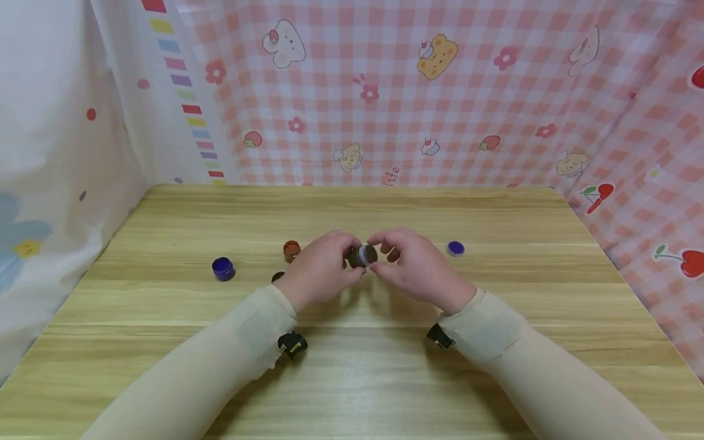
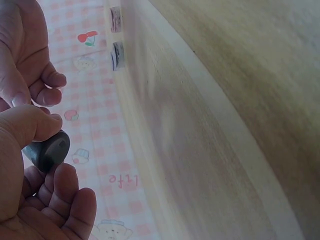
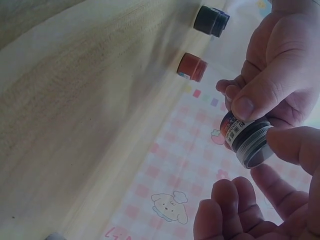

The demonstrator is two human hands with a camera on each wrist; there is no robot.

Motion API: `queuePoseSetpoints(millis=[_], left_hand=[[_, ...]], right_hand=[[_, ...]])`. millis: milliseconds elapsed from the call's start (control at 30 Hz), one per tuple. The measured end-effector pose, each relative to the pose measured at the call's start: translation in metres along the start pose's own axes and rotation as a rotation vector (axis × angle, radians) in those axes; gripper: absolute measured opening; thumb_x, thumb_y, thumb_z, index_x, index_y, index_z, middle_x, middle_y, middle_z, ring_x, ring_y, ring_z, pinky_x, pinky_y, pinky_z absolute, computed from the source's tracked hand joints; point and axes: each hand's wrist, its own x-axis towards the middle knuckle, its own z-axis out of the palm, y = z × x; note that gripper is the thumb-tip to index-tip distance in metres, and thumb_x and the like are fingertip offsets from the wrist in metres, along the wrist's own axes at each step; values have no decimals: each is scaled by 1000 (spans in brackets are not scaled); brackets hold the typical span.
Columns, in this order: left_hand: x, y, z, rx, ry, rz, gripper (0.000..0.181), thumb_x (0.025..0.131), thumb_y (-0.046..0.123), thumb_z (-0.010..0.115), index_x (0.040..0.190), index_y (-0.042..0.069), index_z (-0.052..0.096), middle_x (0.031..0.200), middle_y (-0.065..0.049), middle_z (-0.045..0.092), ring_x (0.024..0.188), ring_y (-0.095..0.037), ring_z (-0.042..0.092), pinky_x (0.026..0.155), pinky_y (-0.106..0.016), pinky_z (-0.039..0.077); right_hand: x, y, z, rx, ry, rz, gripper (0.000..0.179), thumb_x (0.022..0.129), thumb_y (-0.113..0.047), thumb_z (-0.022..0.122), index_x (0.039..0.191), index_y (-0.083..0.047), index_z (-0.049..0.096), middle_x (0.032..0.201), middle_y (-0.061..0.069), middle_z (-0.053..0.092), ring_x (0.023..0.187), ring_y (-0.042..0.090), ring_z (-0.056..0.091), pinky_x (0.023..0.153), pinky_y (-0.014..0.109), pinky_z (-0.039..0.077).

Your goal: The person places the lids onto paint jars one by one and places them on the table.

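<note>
In the head view a small dark paint jar (image 1: 354,257) is tilted on its side above the table's middle. My left hand (image 1: 324,269) grips its body between thumb and fingers, and its dark base faces the left wrist camera. A printed label shows on the jar in the right wrist view, with a clear ridged lid (image 3: 254,149) at its end. My right hand (image 1: 412,264) pinches at this lid, thumb on the rim and index fingertip at the opposite edge. Its other fingers (image 3: 225,200) are loosely bent, away from the jar.
A blue paint jar (image 1: 223,269) and an orange one (image 1: 291,250) stand left on the wooden table (image 1: 352,379). A dark round thing (image 1: 277,277) is partly hidden by my left wrist. Right lies a purple lid (image 1: 455,248); the left wrist view shows another lid (image 2: 118,55) near it.
</note>
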Motion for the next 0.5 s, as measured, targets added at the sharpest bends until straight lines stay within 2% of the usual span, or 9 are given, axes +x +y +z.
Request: queuePoseSetpoints(millis=[133, 367, 500], left_hand=[[0, -1, 1, -5, -2, -3, 22, 95, 28, 77, 112, 16, 69, 104, 1, 62, 93, -18, 59, 82, -34, 51], [0, 0, -1, 6, -7, -3, 24, 95, 28, 77, 113, 15, 69, 106, 0, 62, 92, -18, 59, 82, -34, 50], [0, 0, -1, 6, -10, -8, 23, 95, 28, 77, 112, 16, 69, 106, 0, 62, 93, -18, 59, 82, -34, 50]], right_hand=[[0, -1, 0, -8, 6, -6, 34, 94, -20, 79, 125, -9, 73, 113, 14, 71, 98, 24, 65, 85, 40, 56], [-1, -1, -1, -4, 2, 9, 41, 94, -21, 80, 132, -8, 69, 115, 14, 70, 101, 26, 65, 87, 42, 57], [-1, -1, -1, -12, 7, -3, 35, 94, -20, 79, 126, -10, 72, 115, 13, 70, 101, 25, 65, 87, 42, 56]])
